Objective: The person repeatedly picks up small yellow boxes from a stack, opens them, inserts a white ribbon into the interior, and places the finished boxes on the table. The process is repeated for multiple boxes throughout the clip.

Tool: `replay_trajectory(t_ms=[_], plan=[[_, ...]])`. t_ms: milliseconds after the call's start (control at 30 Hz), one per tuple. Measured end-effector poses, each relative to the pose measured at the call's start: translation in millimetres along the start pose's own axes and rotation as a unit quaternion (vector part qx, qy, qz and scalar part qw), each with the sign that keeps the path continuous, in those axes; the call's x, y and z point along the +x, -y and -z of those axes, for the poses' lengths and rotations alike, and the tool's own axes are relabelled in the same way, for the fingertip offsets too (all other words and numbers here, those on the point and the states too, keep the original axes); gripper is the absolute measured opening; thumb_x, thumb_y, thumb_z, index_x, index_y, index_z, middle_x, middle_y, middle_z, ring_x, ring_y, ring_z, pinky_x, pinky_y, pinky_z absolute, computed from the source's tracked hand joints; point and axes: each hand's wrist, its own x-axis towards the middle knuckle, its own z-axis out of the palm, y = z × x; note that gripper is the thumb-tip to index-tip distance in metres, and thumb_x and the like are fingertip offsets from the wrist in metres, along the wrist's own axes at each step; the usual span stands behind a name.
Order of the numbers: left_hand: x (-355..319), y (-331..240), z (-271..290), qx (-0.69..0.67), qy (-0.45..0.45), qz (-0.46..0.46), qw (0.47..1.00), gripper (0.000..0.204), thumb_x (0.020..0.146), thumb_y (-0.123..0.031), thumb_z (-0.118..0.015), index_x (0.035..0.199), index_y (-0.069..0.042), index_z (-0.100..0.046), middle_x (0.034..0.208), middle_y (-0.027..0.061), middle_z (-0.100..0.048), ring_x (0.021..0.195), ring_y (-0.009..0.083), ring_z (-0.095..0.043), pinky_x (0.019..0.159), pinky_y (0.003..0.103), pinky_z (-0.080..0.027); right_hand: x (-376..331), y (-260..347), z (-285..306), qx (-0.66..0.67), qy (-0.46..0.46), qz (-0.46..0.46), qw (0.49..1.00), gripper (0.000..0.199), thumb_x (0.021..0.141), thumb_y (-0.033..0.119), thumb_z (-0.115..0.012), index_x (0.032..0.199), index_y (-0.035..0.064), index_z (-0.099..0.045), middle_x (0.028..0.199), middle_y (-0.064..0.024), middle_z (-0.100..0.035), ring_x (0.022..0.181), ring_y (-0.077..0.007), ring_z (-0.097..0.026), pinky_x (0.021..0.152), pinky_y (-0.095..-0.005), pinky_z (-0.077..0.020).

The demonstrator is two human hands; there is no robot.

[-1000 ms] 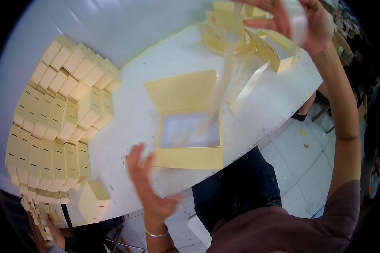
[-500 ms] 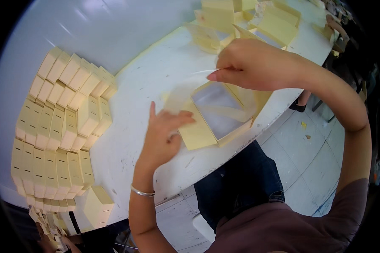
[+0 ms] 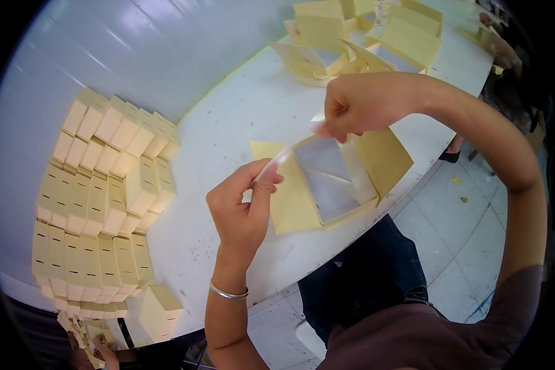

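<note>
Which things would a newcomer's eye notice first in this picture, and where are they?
Probably the many stacked cream boxes on the left side. Next, the open box near the centre, with the left hand and right hand holding a pale ribbon over it.

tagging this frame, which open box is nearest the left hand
The pale-yellow box beside the left hand, panels spread to either side; the other open boxes cluster farther up the table.

Passable: tabletop (image 3: pixel 188 209) between box stacks (image 3: pixel 92 200) and nearer open box (image 3: pixel 327 196) | Blocked: far end (open boxes (image 3: pixel 320 32) clustered)
</note>
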Motion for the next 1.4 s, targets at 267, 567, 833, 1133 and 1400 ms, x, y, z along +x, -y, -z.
replay_trajectory(t_ms=[267,567,833,1133,1400], plan=[[6,0,-5,-0.127,0.096,0.112,0.981,0.016,0.086,-0.009,-0.054,0.09,0.004,-0.061,0.069,0.0061,-0.061,0.06,0.0088,-0.054,0.056,0.021,-0.045,-1,29,-21,0.017,-0.046,0.127,0.991,0.019,0.076,0.011,-0.059,0.088,-0.0033,-0.061,0.074,-0.0198,-0.06,0.073,-0.0316,-0.058,0.066,-0.0366,-0.0452],[-36,48,20,0.04,-0.11,0.099,0.988,0.014,0.086,-0.006,-0.051,0.097,0.001,-0.057,0.087,0.0075,-0.06,0.075,0.0101,-0.053,0.071,0.023,-0.044,-5,7,-65,-0.023,0.095,0.088,0.991,0.013,0.068,0.001,-0.058,0.079,-0.0012,-0.064,0.076,-0.0177,-0.062,0.072,-0.0304,-0.061,0.058,-0.0362,-0.0479],[-68,81,-27,0.006,0.105,0.241,0.965,0.026,0.078,0.0,-0.06,0.103,0.002,-0.056,0.099,0.0061,-0.06,0.089,0.0138,-0.055,0.076,0.026,-0.044,-1,1,-83,-0.082,0.186,0.117,0.972,0.014,0.063,0.005,-0.066,0.077,0.0034,-0.065,0.075,-0.0124,-0.063,0.069,-0.0251,-0.063,0.053,-0.0339,-0.0483],[-70,84,-40,0.029,0.127,0.183,0.975,0.017,0.079,-0.007,-0.059,0.093,0.002,-0.057,0.083,0.0083,-0.058,0.073,0.0149,-0.051,0.063,0.027,-0.043,19,5,-91,-0.146,0.211,0.065,0.964,0.017,0.069,0.004,-0.056,0.082,0.0038,-0.066,0.075,-0.0149,-0.063,0.07,-0.0293,-0.063,0.056,-0.0397,-0.0492],[-62,75,-41,0.063,0.11,0.112,0.986,0.013,0.075,-0.007,-0.057,0.085,0.002,-0.056,0.061,0.0071,-0.049,0.052,0.0158,-0.042,0.051,0.029,-0.038,46,19,-108,-0.267,0.294,0.06,0.916,0.022,0.071,0.004,-0.052,0.089,0.0041,-0.066,0.083,-0.0154,-0.064,0.078,-0.0301,-0.062,0.063,-0.0384,-0.049]])
